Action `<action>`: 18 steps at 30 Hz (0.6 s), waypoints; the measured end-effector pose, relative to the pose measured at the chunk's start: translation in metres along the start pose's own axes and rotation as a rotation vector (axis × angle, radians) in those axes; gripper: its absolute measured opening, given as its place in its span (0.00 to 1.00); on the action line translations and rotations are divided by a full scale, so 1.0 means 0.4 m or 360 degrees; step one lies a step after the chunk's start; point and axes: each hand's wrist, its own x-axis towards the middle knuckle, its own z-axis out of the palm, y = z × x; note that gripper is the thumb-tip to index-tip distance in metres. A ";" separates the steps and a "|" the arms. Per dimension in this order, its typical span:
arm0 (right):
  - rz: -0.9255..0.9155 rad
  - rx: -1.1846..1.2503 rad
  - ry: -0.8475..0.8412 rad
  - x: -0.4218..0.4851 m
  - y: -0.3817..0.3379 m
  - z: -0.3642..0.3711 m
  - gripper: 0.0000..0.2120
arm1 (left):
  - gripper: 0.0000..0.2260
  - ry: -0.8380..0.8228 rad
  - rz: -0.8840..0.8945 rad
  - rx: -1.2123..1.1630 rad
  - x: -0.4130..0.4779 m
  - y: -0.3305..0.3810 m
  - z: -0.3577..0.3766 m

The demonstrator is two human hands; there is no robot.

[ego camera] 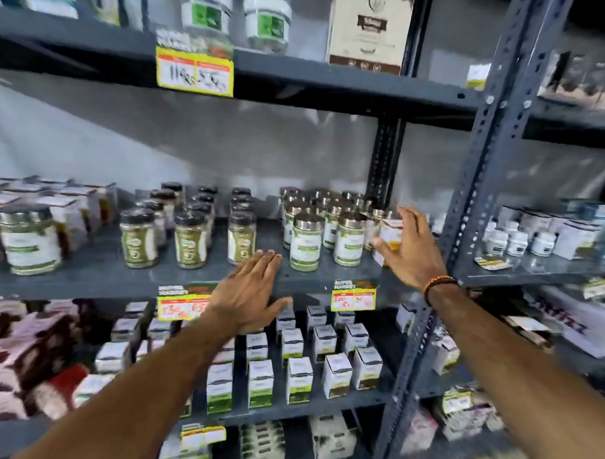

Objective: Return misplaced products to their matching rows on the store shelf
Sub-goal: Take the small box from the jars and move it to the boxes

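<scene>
My right hand (408,248) reaches onto the middle shelf (86,280) at its right end. Its spread fingers curl around a small white and orange box (390,234) that stands beside rows of gold-lidded jars (305,243); whether it grips the box is unclear. My left hand (249,291) lies flat, fingers apart, on the shelf's front edge and holds nothing. Black-lidded jars (191,241) of green powder stand in rows left of the gold-lidded ones. Small white and green boxes (299,380) fill the shelf below.
A dark perforated steel upright (474,187) stands just right of my right hand. Yellow price tags (353,296) hang on the shelf edges. A larger jar (29,240) and cartons sit at the far left. The neighbouring rack on the right holds small white bottles (513,242).
</scene>
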 end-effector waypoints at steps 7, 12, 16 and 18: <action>0.0225 -0.0061 -0.0049 0.034 0.066 0.084 0.41 | 0.41 0.0086 0.0034 0.0262 0.003 -0.014 0.098; 0.0315 0.0039 -0.0001 0.041 0.076 0.118 0.35 | 0.40 0.0127 0.0050 0.0259 0.005 -0.023 0.105; 0.0357 0.0141 0.0098 0.032 0.070 0.112 0.33 | 0.38 0.0150 0.0037 0.0247 0.004 -0.022 0.112; 0.0379 0.0164 0.0129 0.024 0.067 0.100 0.33 | 0.38 0.0144 0.0028 0.0246 0.003 -0.020 0.113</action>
